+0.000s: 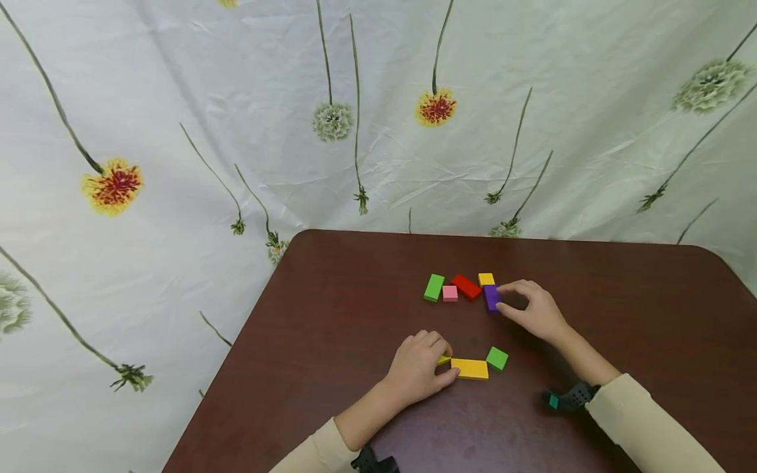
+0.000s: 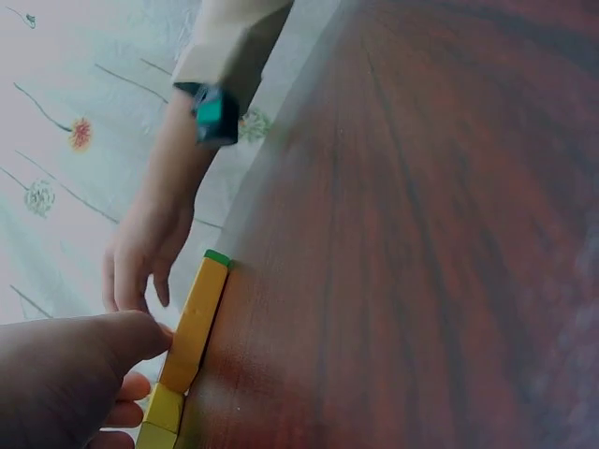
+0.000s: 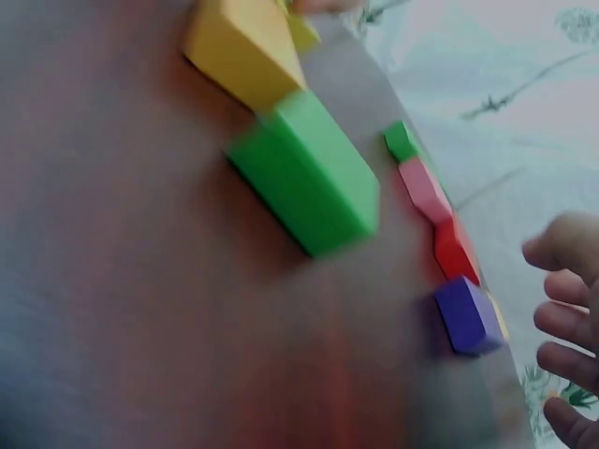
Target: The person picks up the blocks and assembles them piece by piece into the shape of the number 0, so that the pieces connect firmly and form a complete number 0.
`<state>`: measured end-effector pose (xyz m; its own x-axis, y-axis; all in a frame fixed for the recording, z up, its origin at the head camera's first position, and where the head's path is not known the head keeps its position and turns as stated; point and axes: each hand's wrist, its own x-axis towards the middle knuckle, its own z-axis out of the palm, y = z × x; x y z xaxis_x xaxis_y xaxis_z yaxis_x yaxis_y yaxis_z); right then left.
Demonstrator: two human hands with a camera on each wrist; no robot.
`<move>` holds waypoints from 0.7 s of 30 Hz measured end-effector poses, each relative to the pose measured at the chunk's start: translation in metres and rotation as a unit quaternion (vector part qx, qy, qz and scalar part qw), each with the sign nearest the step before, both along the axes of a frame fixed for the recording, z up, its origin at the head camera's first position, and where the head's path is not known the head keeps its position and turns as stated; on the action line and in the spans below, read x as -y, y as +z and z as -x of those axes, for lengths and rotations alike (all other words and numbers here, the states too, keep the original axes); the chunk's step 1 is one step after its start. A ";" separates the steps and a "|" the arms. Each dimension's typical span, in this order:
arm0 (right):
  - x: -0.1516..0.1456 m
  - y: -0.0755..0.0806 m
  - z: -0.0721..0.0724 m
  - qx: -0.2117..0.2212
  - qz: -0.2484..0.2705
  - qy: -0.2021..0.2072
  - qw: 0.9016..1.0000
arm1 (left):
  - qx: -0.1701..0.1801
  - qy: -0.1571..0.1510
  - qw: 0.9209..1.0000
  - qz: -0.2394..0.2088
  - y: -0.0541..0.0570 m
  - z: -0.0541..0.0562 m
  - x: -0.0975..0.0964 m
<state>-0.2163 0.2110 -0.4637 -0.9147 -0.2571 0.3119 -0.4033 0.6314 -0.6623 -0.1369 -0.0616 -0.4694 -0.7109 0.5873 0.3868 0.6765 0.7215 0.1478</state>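
Observation:
My left hand is at the left end of a long orange-yellow block, its thumb and curled fingers pinching that end. Beneath those fingers a smaller yellow block is partly covered. At the long block's right end lies a green block. My right hand is beside a purple block, thumb and index finger spread at its right side. In the right wrist view its fingers are loosely bent and apart, with nothing between them.
Left of the purple block, a red block, a pink block and another green block form a loose row. A small yellow block touches the purple one from behind. The brown table meets a flower-patterned cloth.

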 end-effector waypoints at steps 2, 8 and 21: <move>-0.002 0.001 0.009 0.015 -0.018 0.014 1.000 | 0.005 0.001 1.000 0.002 0.000 -0.001 0.000; -0.004 0.003 0.027 0.044 -0.075 0.043 0.995 | 0.015 0.003 1.000 0.005 -0.001 -0.002 -0.001; -0.010 -0.003 0.033 0.078 -0.090 0.049 0.992 | 0.001 -0.002 1.000 0.001 0.000 0.000 0.000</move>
<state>-0.2492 0.2208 -0.4667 -0.9158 -0.3862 0.1104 -0.3709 0.7076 -0.6015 -0.1367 -0.0617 -0.4695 -0.7098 0.5903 0.3843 0.6787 0.7192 0.1489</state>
